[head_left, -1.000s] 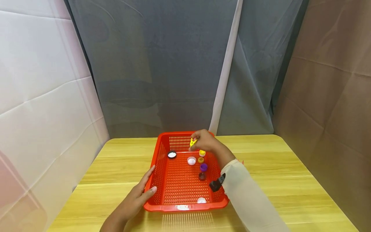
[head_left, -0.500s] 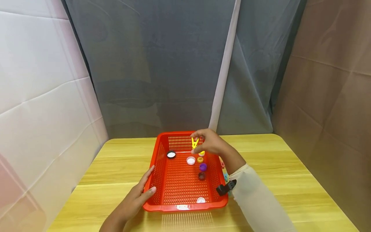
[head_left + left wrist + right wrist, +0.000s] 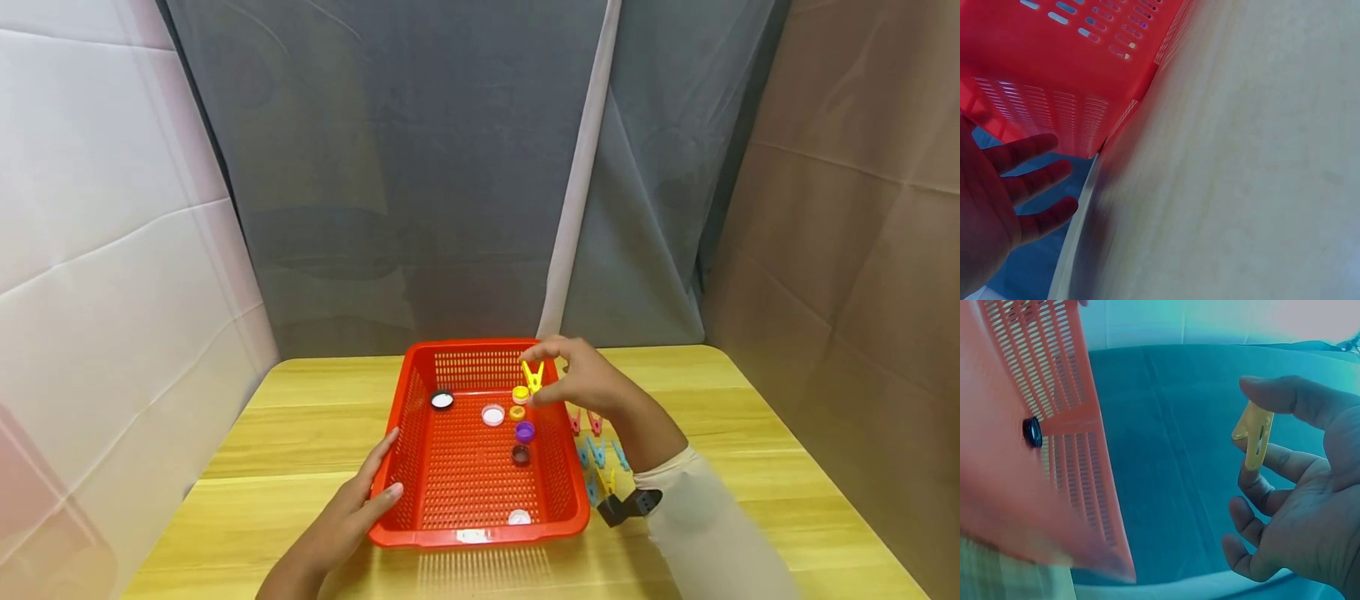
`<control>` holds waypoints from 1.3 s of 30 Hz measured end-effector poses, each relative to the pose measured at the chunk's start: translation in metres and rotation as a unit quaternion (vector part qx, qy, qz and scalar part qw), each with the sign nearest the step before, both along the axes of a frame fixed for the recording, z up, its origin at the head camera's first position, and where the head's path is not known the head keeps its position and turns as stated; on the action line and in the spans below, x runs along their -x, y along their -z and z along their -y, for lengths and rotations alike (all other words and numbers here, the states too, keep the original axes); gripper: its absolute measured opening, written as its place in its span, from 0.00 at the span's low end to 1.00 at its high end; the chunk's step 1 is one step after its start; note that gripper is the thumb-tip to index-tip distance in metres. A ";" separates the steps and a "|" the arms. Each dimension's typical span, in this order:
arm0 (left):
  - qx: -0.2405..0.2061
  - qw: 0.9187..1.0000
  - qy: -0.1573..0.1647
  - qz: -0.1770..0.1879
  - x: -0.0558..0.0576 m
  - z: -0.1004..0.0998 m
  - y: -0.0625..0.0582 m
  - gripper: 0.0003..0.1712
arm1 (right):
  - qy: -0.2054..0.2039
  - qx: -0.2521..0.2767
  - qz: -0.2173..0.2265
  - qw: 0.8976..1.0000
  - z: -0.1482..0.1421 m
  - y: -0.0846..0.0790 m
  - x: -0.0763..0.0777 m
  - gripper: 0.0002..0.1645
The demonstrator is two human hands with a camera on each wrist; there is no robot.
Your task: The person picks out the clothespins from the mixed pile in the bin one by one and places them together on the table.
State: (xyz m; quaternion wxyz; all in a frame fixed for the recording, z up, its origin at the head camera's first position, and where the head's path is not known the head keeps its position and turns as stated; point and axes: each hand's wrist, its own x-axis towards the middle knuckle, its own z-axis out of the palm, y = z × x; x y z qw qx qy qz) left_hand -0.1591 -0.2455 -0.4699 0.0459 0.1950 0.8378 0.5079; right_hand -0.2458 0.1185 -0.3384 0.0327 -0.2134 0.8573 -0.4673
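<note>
My right hand (image 3: 596, 385) pinches a yellow clothespin (image 3: 533, 377) between thumb and fingertips, over the back right corner of a red plastic basket (image 3: 408, 538). In the right wrist view the clothespin (image 3: 1259, 436) stands out beyond the basket wall. My left hand (image 3: 339, 523) lies along the basket's left side, its thumb at the rim; several of its fingers (image 3: 1038, 184) show extended in the left wrist view. Inside the basket are a purple cap (image 3: 524, 432), a dark brown cap (image 3: 521, 456), a gold cap (image 3: 517, 413) and a yellow-topped lid (image 3: 521, 394).
Also in the basket are a black-rimmed cap (image 3: 442, 400), a pinkish-white cap (image 3: 492, 415) and a white cap (image 3: 519, 517). Right of the basket, red (image 3: 595, 422) and blue clothespins (image 3: 596, 452) lie on the wooden table (image 3: 750, 467), with a yellow one (image 3: 607, 481) nearer the front.
My right hand has moved right with the yellow clothespin, from over the basket's back part to its right wall. The clothespins on the table have come into sight. My left hand stays put.
</note>
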 end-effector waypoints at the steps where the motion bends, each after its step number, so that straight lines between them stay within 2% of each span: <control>1: 0.001 1.000 -0.001 -0.001 0.000 0.000 0.000 0.40 | 0.003 -0.004 -0.005 1.000 -0.004 0.001 -0.003 0.32; 7: -0.001 1.000 -0.005 0.002 0.001 0.003 0.002 0.40 | 0.019 -0.024 -0.028 0.999 -0.026 0.009 -0.018 0.33; 17: -0.003 1.000 -0.004 -0.001 0.000 0.003 0.000 0.40 | 0.045 -0.045 -0.068 0.996 -0.068 0.041 -0.032 0.31; 29: -0.005 1.000 -0.002 0.003 -0.001 0.006 -0.001 0.40 | 0.062 -0.037 -0.061 0.995 -0.115 0.080 -0.046 0.36; 36: -0.008 1.000 -0.001 0.014 -0.004 0.007 -0.002 0.40 | 0.059 -0.030 -0.048 0.997 -0.124 0.100 -0.051 0.33; 39: -0.014 1.000 0.002 0.015 -0.005 0.007 -0.003 0.40 | 0.065 -0.042 -0.056 0.995 -0.124 0.108 -0.054 0.31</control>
